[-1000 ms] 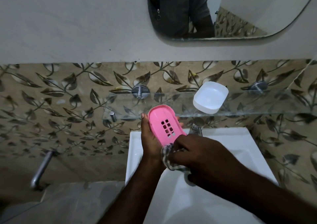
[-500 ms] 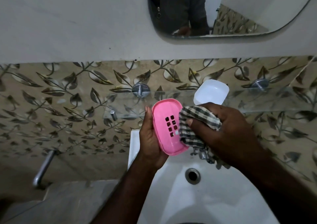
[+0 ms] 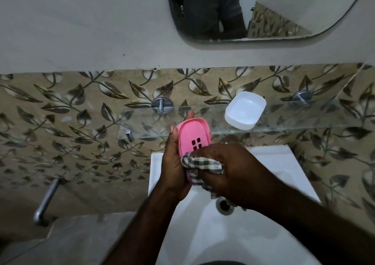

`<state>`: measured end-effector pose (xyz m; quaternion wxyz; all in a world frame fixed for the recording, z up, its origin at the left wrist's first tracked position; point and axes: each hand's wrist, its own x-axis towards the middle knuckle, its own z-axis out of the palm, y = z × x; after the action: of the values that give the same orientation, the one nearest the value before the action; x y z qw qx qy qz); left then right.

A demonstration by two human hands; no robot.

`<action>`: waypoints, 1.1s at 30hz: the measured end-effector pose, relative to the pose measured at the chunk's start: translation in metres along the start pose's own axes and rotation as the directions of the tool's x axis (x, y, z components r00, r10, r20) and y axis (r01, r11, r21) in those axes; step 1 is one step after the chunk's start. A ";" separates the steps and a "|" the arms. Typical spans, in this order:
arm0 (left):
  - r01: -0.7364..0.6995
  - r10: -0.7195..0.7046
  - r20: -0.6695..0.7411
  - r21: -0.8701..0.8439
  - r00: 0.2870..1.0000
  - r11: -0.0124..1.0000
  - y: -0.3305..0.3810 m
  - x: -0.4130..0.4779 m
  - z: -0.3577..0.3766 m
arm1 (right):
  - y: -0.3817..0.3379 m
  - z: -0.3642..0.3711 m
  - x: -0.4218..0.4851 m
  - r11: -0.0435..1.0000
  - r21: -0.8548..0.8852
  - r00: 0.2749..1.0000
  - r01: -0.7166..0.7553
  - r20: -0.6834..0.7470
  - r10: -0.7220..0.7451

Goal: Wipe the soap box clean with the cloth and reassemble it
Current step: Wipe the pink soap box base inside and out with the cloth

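over the sink [image 3: 284,185], the right hand [image 3: 239,169] has dropped along the pink tray [image 3: 192,135], from its right side half a second ago to its near end, so the checked cloth [image 3: 205,163] now covers that end. i judge this another wiping stroke: cleaning goes on and reassembly waits. the right fingers are curled tight round the bunched cloth, pressing it to the tray. the left hand [image 3: 174,163] grips the tray from the left, thumb along its edge, tilting it up. farther off, the white dish [image 3: 244,110] lies on the glass shelf [image 3: 304,120].
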<state>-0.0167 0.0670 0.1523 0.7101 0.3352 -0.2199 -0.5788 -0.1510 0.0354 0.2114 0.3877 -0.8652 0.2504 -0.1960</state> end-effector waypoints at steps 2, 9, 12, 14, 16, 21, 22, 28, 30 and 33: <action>0.016 -0.016 0.002 -0.015 1.000 1.000 0.001 0.000 0.004 | 0.002 -0.007 0.002 0.999 0.044 0.999 -0.028 0.044 0.026; -0.005 0.006 0.033 -0.034 0.999 0.999 -0.001 -0.002 0.016 | -0.006 -0.014 0.016 0.995 -0.011 0.966 0.098 -0.241 -0.098; 0.009 -0.009 -0.015 -0.011 1.000 1.000 0.007 0.000 0.010 | 0.005 -0.009 0.006 0.972 -0.191 0.988 0.140 -0.043 -0.151; -0.002 0.003 -0.048 0.032 0.999 0.999 0.010 0.003 0.002 | 0.013 -0.006 -0.003 0.937 -0.309 0.986 0.164 0.070 -0.149; 0.013 -0.005 -0.085 0.094 0.996 0.995 0.012 0.005 0.001 | 0.017 -0.005 -0.009 0.879 -0.434 0.980 0.195 0.131 -0.153; 0.032 -0.023 -0.090 0.099 0.996 0.995 0.006 0.005 0.007 | 0.012 -0.009 0.000 0.943 -0.294 0.987 0.154 0.003 -0.160; 0.026 -0.018 -0.080 0.091 0.997 0.996 0.005 0.004 0.010 | 0.010 -0.007 0.002 0.950 -0.269 0.983 0.162 -0.038 -0.178; -0.056 0.058 -0.067 0.035 0.996 0.998 0.011 0.004 0.001 | 0.015 0.004 -0.011 0.858 -0.452 0.968 0.242 0.054 -0.245; -0.029 0.031 -0.095 0.014 0.995 0.999 0.009 0.002 0.002 | 0.018 0.002 -0.011 0.864 -0.443 0.970 0.240 0.068 -0.235; 0.026 -0.038 -0.150 -0.080 0.988 0.996 0.011 0.001 0.007 | 0.015 0.004 -0.004 0.884 -0.416 0.972 0.214 -0.002 -0.236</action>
<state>-0.0141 0.0654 0.1646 0.7280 0.3537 -0.1372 -0.5710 -0.1569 0.0314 0.1970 0.1640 -0.9453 0.1942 -0.2046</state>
